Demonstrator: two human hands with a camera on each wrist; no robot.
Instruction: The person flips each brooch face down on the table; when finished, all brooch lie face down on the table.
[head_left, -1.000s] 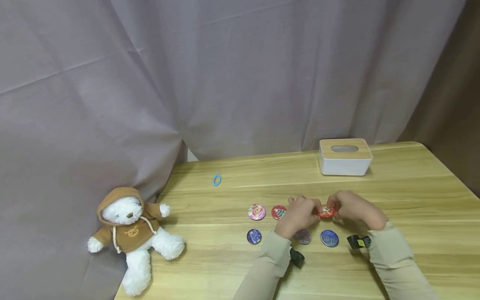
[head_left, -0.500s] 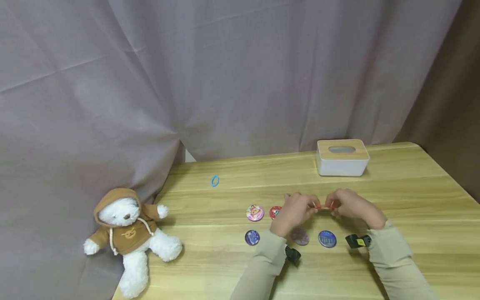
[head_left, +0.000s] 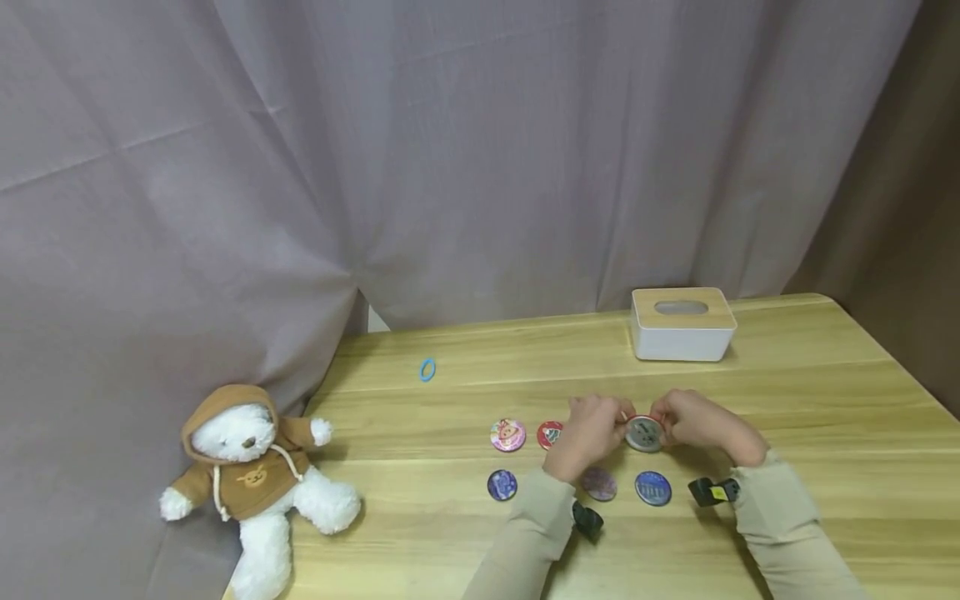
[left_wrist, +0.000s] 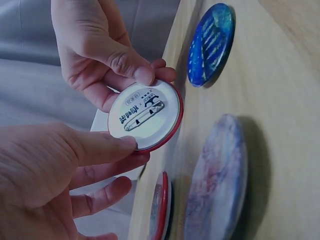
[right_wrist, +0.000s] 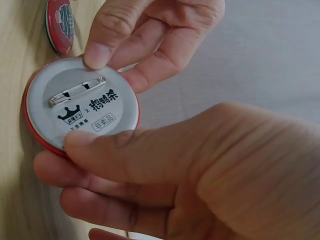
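A red-rimmed pin-back button badge [head_left: 644,434] is held up between both hands, its silver back facing the person. In the right wrist view that back shows a safety-pin clasp [right_wrist: 77,92] and black print with a crown. My left hand [head_left: 595,431] pinches one edge, thumb on the back and fingers behind. From the opposite edge my right hand [head_left: 699,422] pinches it the same way. The badge's front is hidden. Below lie a blue badge [head_left: 653,488] and a pale purple badge [head_left: 599,484]. Beside my left hand is a red badge with a tree picture [head_left: 549,434].
A pink badge [head_left: 507,435] and a dark blue swirled badge [head_left: 502,485] lie further left. At the back are a tissue box with a wooden lid [head_left: 683,326] and a small blue ring [head_left: 427,370]. A white plush bear [head_left: 255,492] sits at the table's left edge.
The badge between my hands has turned over: its red front showed at first, then only its edge, and now its silver back. Both hands keep their pinch on it.
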